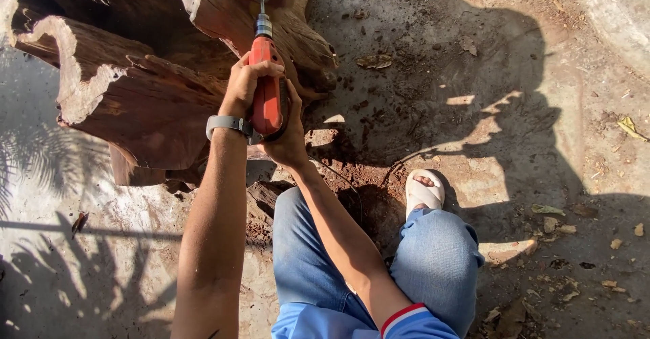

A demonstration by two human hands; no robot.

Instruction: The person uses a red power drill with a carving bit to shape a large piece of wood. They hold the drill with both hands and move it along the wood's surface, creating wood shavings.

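A red power drill [265, 85] points away from the person, its silver chuck and bit pressed into the top face of a large reddish-brown tree stump [156, 88], near the stump's right end. The left hand [245, 82] wraps over the drill's body from the left, fingers clenched around the red housing, with a grey wristwatch [227, 124] just below the drill's rear end. The right hand [288, 132] grips the drill's handle from the right and behind, fingers curled around it (the fingertips themselves are hidden by the tool). A thin dark cord [338, 180] trails from the drill's rear down toward the person's knees in blue jeans [433, 258]. Right of the drill and lower, a foot in a white slipper [424, 191] rests on the dirt ground [542, 143], which is scattered with wood chips and dry leaves, in shadow patches right of the stump.
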